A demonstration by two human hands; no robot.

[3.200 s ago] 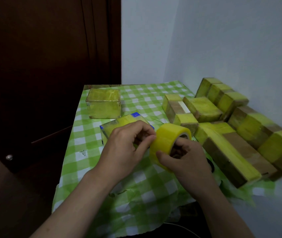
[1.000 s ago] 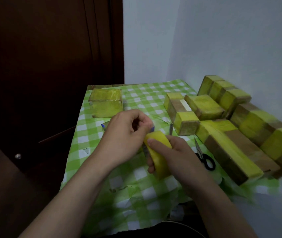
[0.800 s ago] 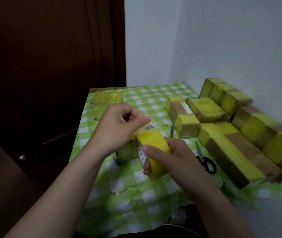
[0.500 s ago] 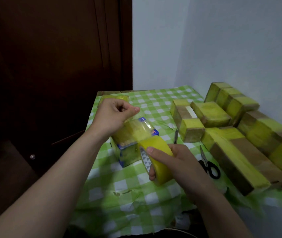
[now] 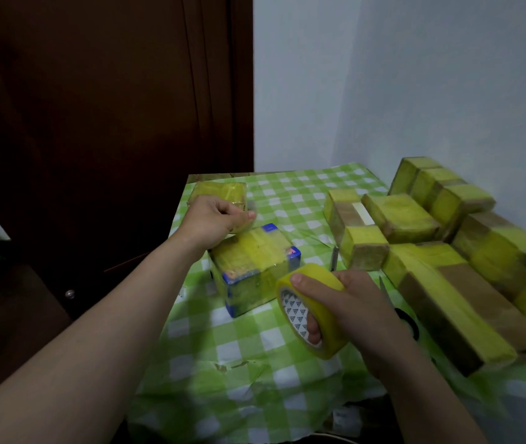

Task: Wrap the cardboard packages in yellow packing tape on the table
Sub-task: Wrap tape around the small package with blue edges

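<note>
- Box [image 5: 255, 267]: part-taped, on worktop [image 5: 239, 334], set for wrapping.
- Right hand [image 5: 354, 302]: near side of box, fingers [image 5: 314, 328] grip tape roll [image 5: 325, 315] through its core, so it can unreel.
- Left hand [image 5: 217, 219]: beyond box, fingers apparently pinch the roll's loose end, for tension.

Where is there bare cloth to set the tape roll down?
Bare checked cloth lies on the near side of the blue-cornered box, left of the right hand. A second strip runs across the far middle, between the far-left package and the stacked packages, which crowd the right side.
</note>
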